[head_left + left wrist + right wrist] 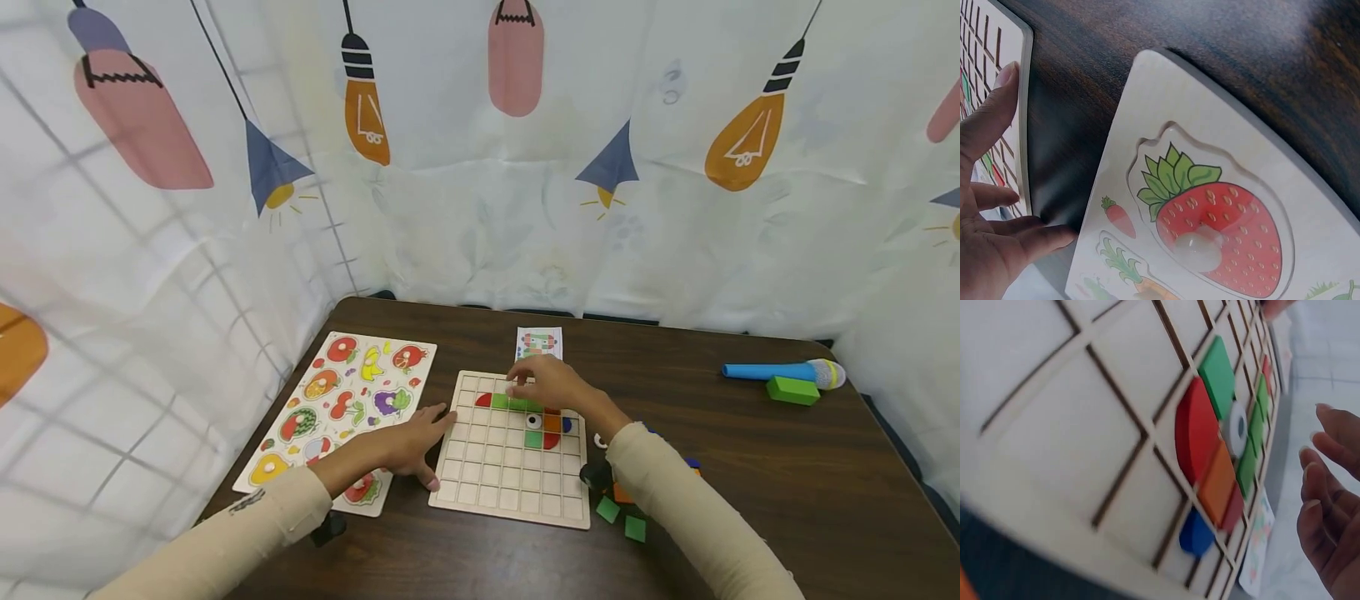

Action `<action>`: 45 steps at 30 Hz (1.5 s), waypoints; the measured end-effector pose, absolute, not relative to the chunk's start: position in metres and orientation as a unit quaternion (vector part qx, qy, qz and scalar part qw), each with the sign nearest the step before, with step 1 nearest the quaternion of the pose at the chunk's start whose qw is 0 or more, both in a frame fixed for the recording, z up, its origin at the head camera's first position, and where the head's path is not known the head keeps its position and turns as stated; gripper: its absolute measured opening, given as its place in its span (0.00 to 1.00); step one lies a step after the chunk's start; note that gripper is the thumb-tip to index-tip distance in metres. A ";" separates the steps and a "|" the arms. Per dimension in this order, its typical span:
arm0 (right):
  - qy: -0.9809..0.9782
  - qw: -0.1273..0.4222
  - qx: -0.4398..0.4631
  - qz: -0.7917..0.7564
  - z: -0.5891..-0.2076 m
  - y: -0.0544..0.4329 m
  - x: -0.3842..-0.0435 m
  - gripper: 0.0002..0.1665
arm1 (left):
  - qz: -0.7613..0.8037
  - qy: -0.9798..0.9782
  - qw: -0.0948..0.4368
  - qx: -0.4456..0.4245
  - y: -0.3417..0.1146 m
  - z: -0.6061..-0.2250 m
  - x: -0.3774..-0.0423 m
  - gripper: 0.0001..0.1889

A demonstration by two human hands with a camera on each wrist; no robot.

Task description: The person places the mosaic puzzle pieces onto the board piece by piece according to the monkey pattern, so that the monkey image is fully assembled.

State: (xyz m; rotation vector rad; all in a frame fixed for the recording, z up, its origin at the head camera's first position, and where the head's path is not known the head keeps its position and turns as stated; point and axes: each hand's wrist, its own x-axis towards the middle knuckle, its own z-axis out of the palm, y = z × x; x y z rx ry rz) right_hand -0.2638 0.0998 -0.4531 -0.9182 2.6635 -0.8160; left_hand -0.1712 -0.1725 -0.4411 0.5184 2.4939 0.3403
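Note:
A wooden grid board (pixel 487 477) lies in the middle of the table. Near its far side sit a red piece (pixel 483 400), a row of green squares (pixel 499 402), a white eye piece (pixel 533 422), an orange square (pixel 1217 481) and a blue piece (pixel 1196 532). My left hand (pixel 411 444) rests at the board's left edge, thumb and fingers spread along it. Over the far part of the board hovers my right hand (pixel 553 385), its fingers loosely bent with nothing between them in the right wrist view. A printed pattern card (pixel 540 337) lies just beyond.
To the left lies a fruit puzzle board (pixel 300 450), its strawberry piece (pixel 1229 231) close to the left wrist. Loose green pieces (pixel 635 528) lie right of the grid, partly under the right arm. Farther right are a blue toy microphone (pixel 772 372) and a green block (pixel 793 391).

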 end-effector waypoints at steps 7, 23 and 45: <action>0.907 0.104 -0.285 -0.292 -0.439 0.144 -0.252 0.18 | 0.129 0.931 0.281 0.196 -0.173 -0.442 -0.171 0.58; 0.901 0.142 -0.291 -0.291 -0.457 0.250 -0.197 0.12 | 0.119 0.932 0.273 0.208 -0.176 -0.443 -0.171 0.57; 0.915 0.156 -0.280 -0.243 -0.470 0.266 -0.164 0.14 | 0.119 0.932 0.270 0.210 -0.177 -0.443 -0.171 0.57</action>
